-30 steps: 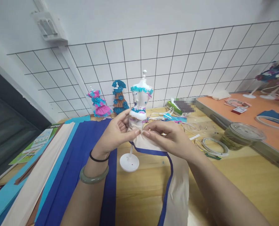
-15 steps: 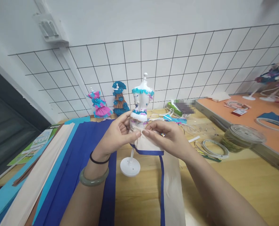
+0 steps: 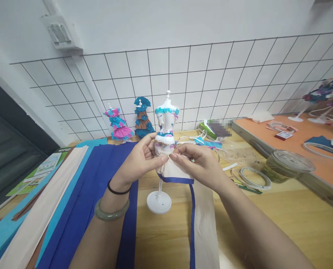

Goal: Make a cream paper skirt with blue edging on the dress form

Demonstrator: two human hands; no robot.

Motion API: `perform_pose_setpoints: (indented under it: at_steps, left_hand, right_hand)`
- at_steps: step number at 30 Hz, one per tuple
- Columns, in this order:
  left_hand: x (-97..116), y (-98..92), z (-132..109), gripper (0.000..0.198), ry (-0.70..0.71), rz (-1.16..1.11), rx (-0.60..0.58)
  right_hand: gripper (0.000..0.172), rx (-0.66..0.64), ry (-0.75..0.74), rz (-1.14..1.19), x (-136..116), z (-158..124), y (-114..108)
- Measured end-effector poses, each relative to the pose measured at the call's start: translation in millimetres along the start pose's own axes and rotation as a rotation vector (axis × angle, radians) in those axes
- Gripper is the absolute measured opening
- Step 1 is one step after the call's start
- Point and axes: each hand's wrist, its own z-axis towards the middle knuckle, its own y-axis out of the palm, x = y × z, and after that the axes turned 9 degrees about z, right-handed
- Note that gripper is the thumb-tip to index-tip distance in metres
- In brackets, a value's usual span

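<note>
A small white dress form (image 3: 165,141) with scraps of turquoise and purple stuck to it stands on a round white base. Around its lower front lies a cream crepe paper strip (image 3: 176,171) with a blue hem. My left hand (image 3: 140,160) is closed at the form's hip, its thumb pressing the strip's upper edge. My right hand (image 3: 198,162) pinches the same edge, thumb and forefinger almost meeting the left thumb. The back of the form is hidden.
Long blue paper (image 3: 99,194) and other coloured strips lie left. Two dressed forms, one pink (image 3: 121,130) and one teal-brown (image 3: 144,121), stand behind. To the right are a clear lidded tub (image 3: 288,164), a wire coil (image 3: 254,178) and an orange board (image 3: 267,129).
The dress form has gone from leaning to nearly upright, its top shifting left and its base slightly right. Both hands keep their hold on the cream strip.
</note>
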Motion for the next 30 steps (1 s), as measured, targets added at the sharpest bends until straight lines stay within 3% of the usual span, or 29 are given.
perform_pose_setpoints:
  at_steps: [4,9,15,17,21,23,30]
  left_hand:
    - [-0.7,-0.6,0.7,0.048,-0.011,-0.025,-0.027]
    - [-4.2,1.5,1.9,0.047,-0.052,0.01,0.042]
    - [-5.6,2.1,3.6,0.037,-0.084,0.01,0.1]
    - [-5.2,1.3,4.6,0.036,-0.098,-0.015,0.135]
    - [-5.0,-1.1,6.3,0.033,-0.136,-0.078,0.213]
    - [-4.6,-1.6,6.8,0.032,-0.16,-0.093,0.251]
    - [-2.1,-0.3,7.4,0.033,-0.237,-0.094,0.298]
  right_hand:
    - [0.025,-0.011,0.023,-0.041,-0.9,0.2,0.6]
    - [0.023,-0.031,0.023,-0.064,1.4,0.9,2.5]
    - [0.025,0.097,0.056,-0.044,6.1,1.8,1.8]
    - [0.022,0.078,-0.048,-0.077,0.6,0.6,-1.2]
    - [0.036,-0.07,-0.353,-0.253,-12.7,-3.5,-4.6]
    - [0.032,-0.111,-0.433,-0.369,-12.9,-4.3,-1.5]
    - [0.018,0.031,-0.657,-0.641,6.5,-2.8,18.7]
